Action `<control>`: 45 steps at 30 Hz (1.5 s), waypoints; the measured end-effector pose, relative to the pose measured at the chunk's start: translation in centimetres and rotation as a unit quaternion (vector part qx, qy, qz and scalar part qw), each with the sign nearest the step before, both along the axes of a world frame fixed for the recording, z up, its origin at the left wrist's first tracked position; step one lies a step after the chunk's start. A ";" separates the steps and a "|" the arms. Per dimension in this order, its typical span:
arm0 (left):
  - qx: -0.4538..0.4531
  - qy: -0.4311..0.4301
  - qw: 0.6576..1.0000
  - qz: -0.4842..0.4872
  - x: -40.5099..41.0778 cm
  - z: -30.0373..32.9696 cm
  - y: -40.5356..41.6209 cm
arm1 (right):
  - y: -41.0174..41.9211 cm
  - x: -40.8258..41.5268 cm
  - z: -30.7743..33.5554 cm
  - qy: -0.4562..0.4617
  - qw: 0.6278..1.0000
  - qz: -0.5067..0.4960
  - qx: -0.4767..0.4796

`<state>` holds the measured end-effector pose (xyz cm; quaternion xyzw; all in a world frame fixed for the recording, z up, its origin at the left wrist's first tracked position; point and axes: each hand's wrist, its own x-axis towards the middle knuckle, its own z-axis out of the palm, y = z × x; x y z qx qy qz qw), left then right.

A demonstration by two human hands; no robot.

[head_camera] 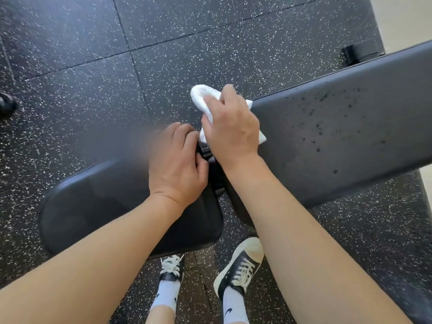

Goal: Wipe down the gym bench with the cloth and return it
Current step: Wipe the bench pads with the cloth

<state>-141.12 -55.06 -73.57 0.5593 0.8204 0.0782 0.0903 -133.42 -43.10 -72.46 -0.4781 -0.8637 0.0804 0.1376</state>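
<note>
Right fingers (224, 99) curled and pressed together over a bunched white cloth (201, 97), clamping it against the near end of the long back pad (339, 136). Cloth bulged out past the fingertips to the left, with one corner poking from under the heel of the right hand (231, 127). Left fingers (180, 134) bent and close together, hooked over the inner edge of the seat pad (93, 206), just beside the cloth; thumb tucked down into the gap. Left hand (175, 169) planted on that seat pad, touching the black hinge bracket (207, 152) between the two pads. Dark droplets speckled across the back pad's surface to the right of the cloth. No containers anywhere in view. Both bare forearms reached in from the bottom edge, crossing over the seat pad and hiding part of it. Below, two black lace-up sneakers (240, 267) with white socks stood on speckled black rubber floor tiles (93, 43), the left foot tucked partly beneath the seat pad. A black frame foot (350, 54) showed beyond the back pad at upper right, and a round dark object, too cropped to name, sat at the far left edge.
</note>
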 end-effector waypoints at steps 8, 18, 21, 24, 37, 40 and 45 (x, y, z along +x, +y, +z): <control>0.005 -0.001 1.000 -0.001 0.0 -0.1 -0.1 | -9.9 13.9 0.4 0.013 0.994 0.102 -0.029; -0.001 -0.015 1.000 0.007 -0.1 -0.3 -0.1 | -6.7 7.4 -0.6 -0.045 0.993 0.110 0.026; -0.001 -0.026 1.000 0.018 -0.1 -0.2 -0.1 | -3.1 3.3 -0.5 -0.047 0.995 0.085 0.026; 0.001 -0.022 1.000 0.018 0.0 -0.2 -0.1 | -2.1 2.8 -0.2 -0.049 0.995 0.090 0.004; -0.020 -0.025 0.999 -0.030 0.2 1.1 0.0 | -9.9 20.5 0.8 0.036 0.988 0.123 -0.084; 0.027 -0.139 0.987 -0.068 2.4 2.6 1.2 | -6.7 21.2 0.9 0.042 0.994 -0.036 -0.097; 0.027 -0.145 0.988 -0.039 6.1 1.6 5.5 | -6.3 16.6 0.7 0.067 0.984 -0.146 -0.072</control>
